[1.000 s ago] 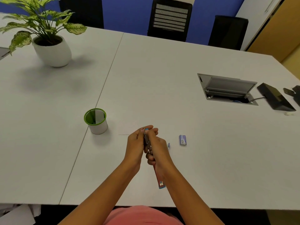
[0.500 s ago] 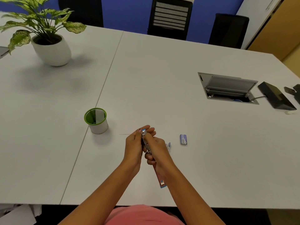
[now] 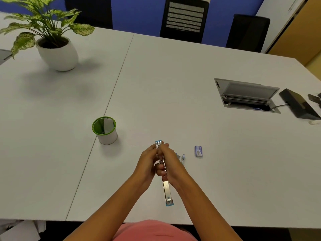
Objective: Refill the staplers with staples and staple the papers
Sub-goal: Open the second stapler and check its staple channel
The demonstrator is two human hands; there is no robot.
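A blue and silver stapler [image 3: 166,188], swung fully open into one long line, is held above the near part of the white table [image 3: 208,66]. My left hand [image 3: 147,162] and my right hand [image 3: 171,162] both grip its middle, fingertips meeting near its far blue end. A second blue stapler [image 3: 181,158] lies on the table just right of my right hand, mostly hidden. A small blue staple box [image 3: 198,151] lies farther right. A white paper sheet's edge [image 3: 139,145] shows as a thin line left of my hands.
A green-rimmed white cup [image 3: 105,130] stands to the left. A potted plant [image 3: 55,49] sits at the far left. An open cable hatch [image 3: 246,95] and a black device [image 3: 298,106] are at the right. Black chairs [image 3: 184,20] stand behind the table.
The open stapler has tilted so its silver inner rail now faces up, and its far blue end shows above my fingertips. Both hands stay in the same spot.
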